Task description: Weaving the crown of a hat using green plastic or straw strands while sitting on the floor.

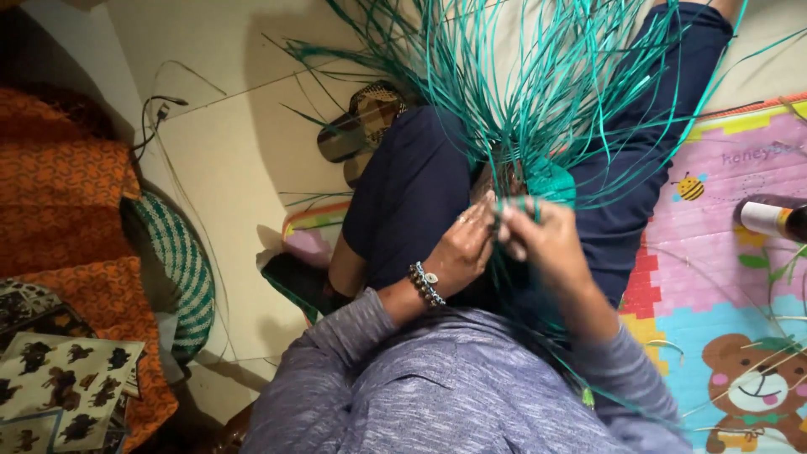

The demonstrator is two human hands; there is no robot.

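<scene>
A bundle of long teal strips point(538, 76) fans out upward from a small woven teal piece point(551, 181) resting on my lap. My left hand point(461, 248), with a beaded bracelet and a ring, pinches strips at the base of the bundle. My right hand point(542, 240) sits right beside it, fingers closed on the same strips just below the woven piece. Both hands touch each other. My legs in dark blue trousers point(412, 193) stretch away under the strips.
A green and white woven round basket point(181, 269) leans at the left by orange patterned cloth point(59, 193). A sandal point(361, 122) lies on the tiled floor. A colourful play mat point(723, 277) with a bottle point(769, 219) is at the right. A cable point(160, 109) lies at the upper left.
</scene>
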